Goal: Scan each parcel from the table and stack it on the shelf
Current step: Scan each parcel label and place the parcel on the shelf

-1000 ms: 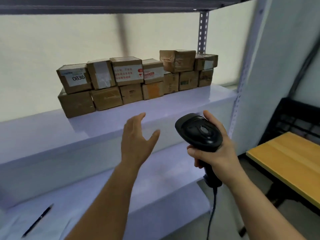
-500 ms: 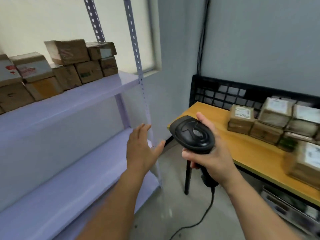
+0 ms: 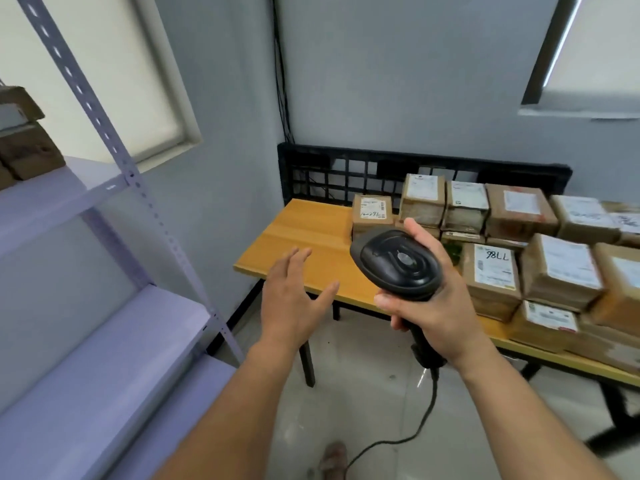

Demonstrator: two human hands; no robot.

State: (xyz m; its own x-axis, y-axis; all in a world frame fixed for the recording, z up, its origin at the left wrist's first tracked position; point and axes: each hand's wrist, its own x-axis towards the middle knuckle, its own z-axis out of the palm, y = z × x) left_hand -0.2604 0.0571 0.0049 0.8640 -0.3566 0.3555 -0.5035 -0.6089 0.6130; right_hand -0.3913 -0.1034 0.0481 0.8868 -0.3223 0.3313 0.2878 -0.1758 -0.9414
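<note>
- The right hand (image 3: 436, 306) has a closed grip around the handle of a black plastic handheld barcode scanner (image 3: 398, 265); its rounded head tilts up and to the left, its handle runs down toward the wrist, and a black cable (image 3: 412, 431) trails to the tiled floor (image 3: 363, 375).
- The left hand (image 3: 294, 299) is empty, fingers spread wide, just beside the scanner and not touching it.
- Behind both hands, brown cardboard parcels with white labels (image 3: 491, 271) sit stacked on the orange wooden worktop (image 3: 301, 233), crowded to the right.
- To the left, a pale lilac metal shelf (image 3: 86, 341) carries a few brown boxes (image 3: 27, 150) on an upper level.
</note>
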